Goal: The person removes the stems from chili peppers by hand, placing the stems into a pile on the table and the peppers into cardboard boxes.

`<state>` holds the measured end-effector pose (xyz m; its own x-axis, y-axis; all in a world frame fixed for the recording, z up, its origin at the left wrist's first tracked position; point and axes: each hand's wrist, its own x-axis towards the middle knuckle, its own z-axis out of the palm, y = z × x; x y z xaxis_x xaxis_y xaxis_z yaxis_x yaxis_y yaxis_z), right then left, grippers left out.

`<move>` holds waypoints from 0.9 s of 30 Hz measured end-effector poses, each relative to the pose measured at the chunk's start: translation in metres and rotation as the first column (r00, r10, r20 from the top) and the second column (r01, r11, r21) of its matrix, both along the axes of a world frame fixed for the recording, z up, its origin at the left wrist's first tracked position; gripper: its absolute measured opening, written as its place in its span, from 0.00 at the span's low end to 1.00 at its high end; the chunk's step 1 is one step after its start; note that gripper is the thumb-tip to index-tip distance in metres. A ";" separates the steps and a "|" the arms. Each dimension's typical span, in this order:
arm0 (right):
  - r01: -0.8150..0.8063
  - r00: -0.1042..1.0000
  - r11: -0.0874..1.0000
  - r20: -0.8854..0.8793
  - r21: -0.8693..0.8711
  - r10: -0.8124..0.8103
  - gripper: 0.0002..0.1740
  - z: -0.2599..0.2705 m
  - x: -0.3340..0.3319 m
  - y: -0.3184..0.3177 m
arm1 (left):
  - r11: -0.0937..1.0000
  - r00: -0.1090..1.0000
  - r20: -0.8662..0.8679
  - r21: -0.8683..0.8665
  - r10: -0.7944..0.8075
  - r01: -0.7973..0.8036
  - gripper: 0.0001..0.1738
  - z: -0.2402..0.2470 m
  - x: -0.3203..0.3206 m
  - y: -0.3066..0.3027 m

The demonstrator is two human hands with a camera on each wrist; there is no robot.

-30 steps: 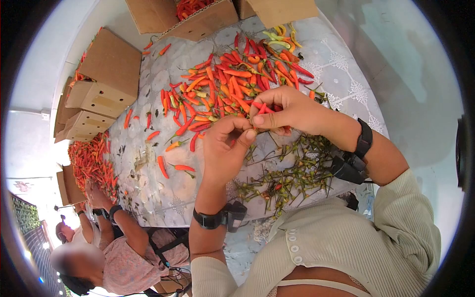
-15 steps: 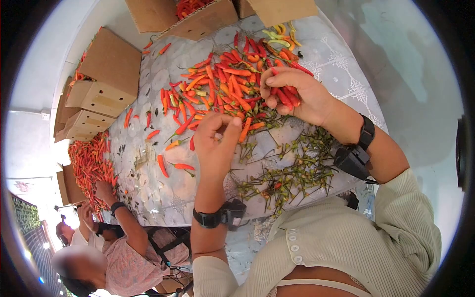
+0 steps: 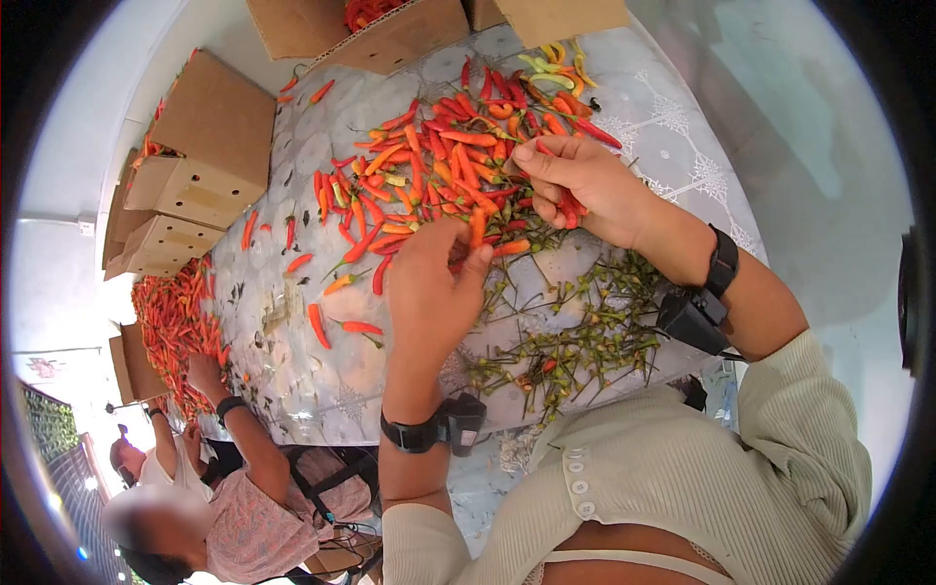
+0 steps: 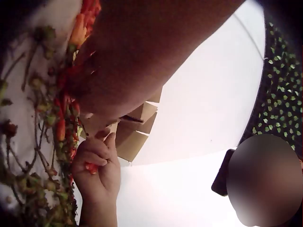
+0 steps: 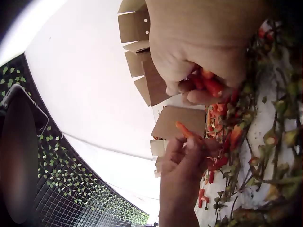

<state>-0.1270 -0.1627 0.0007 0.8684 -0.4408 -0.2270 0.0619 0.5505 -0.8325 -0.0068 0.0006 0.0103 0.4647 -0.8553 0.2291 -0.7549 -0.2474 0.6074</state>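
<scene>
Left of centre in the head view, my left hand (image 3: 429, 292) pinches an orange chili (image 3: 478, 228) between thumb and finger; the right wrist view shows this chili (image 5: 187, 132) pointing up from the fingertips. My right hand (image 3: 604, 195) curls round several red chilies (image 3: 569, 209), whose tips show below its fingers. In the right wrist view, red chilies (image 5: 211, 86) stick out of that palm. The hands are apart, over the near edge of a heap of red and orange chilies (image 3: 468, 139). Green stems (image 3: 575, 341) lie scattered nearer the body.
Cardboard boxes (image 3: 219, 127) stand at the left, and another box (image 3: 409, 37) is at the far edge of the patterned table (image 3: 682, 146). More chilies (image 3: 175, 322) are piled at the far left, where other people sit. Yellow chilies (image 3: 554, 68) lie beyond the heap.
The hands, touching a second ago, have parted, the right going up and right. The left hand has an orange chili in its fingertips, now more upright than half a second ago.
</scene>
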 end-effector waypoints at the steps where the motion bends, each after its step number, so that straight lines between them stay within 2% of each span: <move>1: -0.022 1.000 0.999 0.000 -0.034 0.022 0.15 -0.001 -0.001 -0.001 | 0.999 0.997 -0.078 -0.046 0.015 -0.018 0.12 -0.001 0.000 -0.001; 4: -0.120 0.993 0.975 -0.040 -0.190 0.114 0.16 0.006 -0.006 0.001 | 0.990 0.952 -0.300 -0.106 0.054 -0.090 0.13 0.000 -0.003 0.000; 8: -0.247 0.969 0.889 -0.124 -0.385 0.216 0.16 0.008 -0.006 0.011 | 0.988 0.933 -0.350 -0.148 -0.086 0.035 0.13 0.003 -0.008 0.000; 10: -0.201 0.980 0.882 -0.101 -0.427 0.174 0.15 0.005 -0.004 0.013 | 0.974 0.899 -0.403 -0.206 -0.169 0.090 0.13 -0.004 -0.007 -0.001; 13: -0.147 0.989 0.888 -0.092 -0.436 0.118 0.15 0.009 -0.006 0.012 | 0.986 0.830 -0.548 -0.168 -0.102 0.010 0.13 -0.001 -0.009 -0.002; 16: -0.079 0.997 0.847 -0.027 -0.525 0.076 0.15 0.009 -0.006 0.012 | 0.987 0.817 -0.570 -0.160 -0.085 -0.009 0.13 -0.002 -0.005 -0.001; 20: -0.027 0.994 0.789 0.065 -0.614 0.084 0.15 0.007 -0.006 0.013 | 0.968 0.782 -0.597 -0.248 -0.177 0.029 0.10 0.000 -0.006 -0.002; 23: -0.046 0.991 0.796 0.074 -0.604 0.113 0.15 0.001 -0.004 0.015 | 0.955 0.759 -0.602 -0.285 -0.248 0.086 0.09 -0.004 -0.004 -0.002; 27: -0.201 0.977 0.924 0.003 -0.325 0.213 0.14 0.011 -0.009 0.018 | 0.917 0.718 -0.605 -0.382 -0.345 0.119 0.06 -0.003 -0.003 0.000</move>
